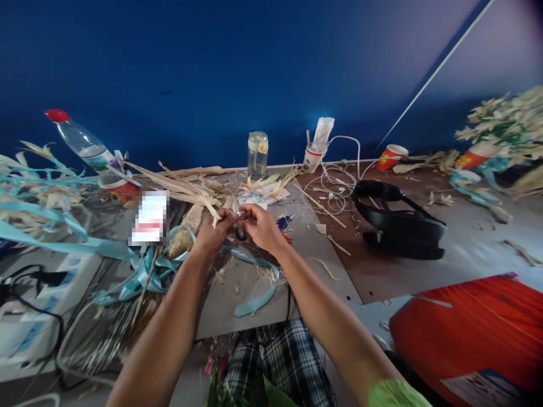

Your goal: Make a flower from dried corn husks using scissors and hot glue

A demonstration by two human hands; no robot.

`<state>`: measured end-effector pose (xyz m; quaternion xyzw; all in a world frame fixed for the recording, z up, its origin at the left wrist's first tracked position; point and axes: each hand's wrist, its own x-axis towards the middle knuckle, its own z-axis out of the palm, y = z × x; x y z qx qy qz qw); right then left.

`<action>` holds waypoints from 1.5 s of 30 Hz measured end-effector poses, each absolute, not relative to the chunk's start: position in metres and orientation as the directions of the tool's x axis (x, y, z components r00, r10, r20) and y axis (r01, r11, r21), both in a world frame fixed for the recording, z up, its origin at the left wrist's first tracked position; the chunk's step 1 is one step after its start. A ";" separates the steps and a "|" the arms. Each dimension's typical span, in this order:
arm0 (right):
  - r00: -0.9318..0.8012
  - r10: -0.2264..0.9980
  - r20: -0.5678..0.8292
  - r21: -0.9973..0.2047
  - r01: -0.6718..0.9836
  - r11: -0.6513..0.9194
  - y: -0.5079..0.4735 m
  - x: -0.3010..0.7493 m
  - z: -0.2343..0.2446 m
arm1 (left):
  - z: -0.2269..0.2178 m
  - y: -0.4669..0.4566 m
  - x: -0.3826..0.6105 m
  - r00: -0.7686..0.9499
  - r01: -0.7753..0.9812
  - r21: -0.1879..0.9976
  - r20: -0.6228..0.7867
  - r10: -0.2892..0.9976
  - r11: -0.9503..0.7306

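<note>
My left hand (215, 230) and my right hand (261, 227) meet over the middle of the work surface, fingertips pinched close together. Between them shows a small pale blue strip (240, 213), too small to tell its kind. A dried husk strip (215, 217) lies against the left fingers. Just below the hands is a dark ring-shaped piece (240, 233), partly hidden. Nearer me, a light blue ribbon (257, 304) curls on the grey board (314, 282). Beside my right hand lies a dark blue tool (284, 222). Behind the hands, a pale husk flower (257, 191) rests on white paper.
At the back stand a clear bottle (257, 155) and a paper cup (314, 159) near tangled white cables (326, 189). A black headset (399, 223) lies right. Left are a tilted bottle (82, 138), blue ribbons (144, 271) and a power strip (55, 299). Red fabric (470, 328) is front right.
</note>
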<state>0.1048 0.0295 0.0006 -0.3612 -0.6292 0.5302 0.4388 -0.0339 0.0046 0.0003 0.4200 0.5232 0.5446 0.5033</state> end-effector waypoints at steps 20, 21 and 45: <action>-0.299 0.954 0.013 -0.859 -0.491 -0.142 0.032 0.113 0.011 | 0.003 0.003 -0.029 0.001 -0.024 0.999 0.033 0.999 -0.033; -0.302 0.953 0.023 -0.856 -0.498 -0.137 0.032 0.113 0.011 | 0.004 0.003 -0.029 -0.016 -0.040 0.999 0.029 0.999 -0.029; -0.345 0.930 0.128 -0.875 -0.480 -0.058 0.030 0.118 0.016 | 0.009 -0.001 -0.022 -0.037 -0.080 0.996 -0.033 0.999 0.030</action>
